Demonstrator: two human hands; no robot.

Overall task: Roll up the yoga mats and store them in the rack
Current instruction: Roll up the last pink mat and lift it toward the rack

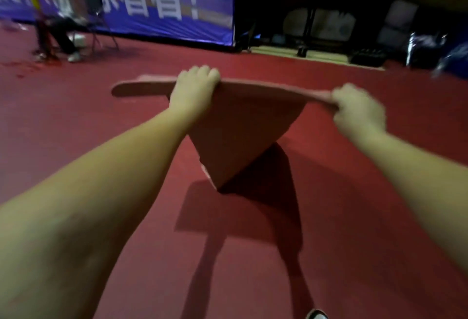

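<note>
Both hands hold one pink yoga mat (243,126) up off the red floor (354,192): the left hand (195,85) has its fingers curled over the top edge, well in from the left corner, and the right hand (357,108) pinches the top edge at its right end. The mat hangs unrolled, its lower part narrowing to a point that appears to be just above or touching the floor; which cannot be told. A free flap of the top edge sticks out past the left hand. Judged from this, the rolling step has not begun; the mat is only lifted, and no rack is in view. The next move seems to call for laying the mat flat and squaring its end before rolling. Open floor lies on all sides of the mat. A blue banner (152,2) stands far off at the back left, with a seated person (60,12) before it, and dark equipment (367,57) sits at the back right, all well apart from the mat.
</note>
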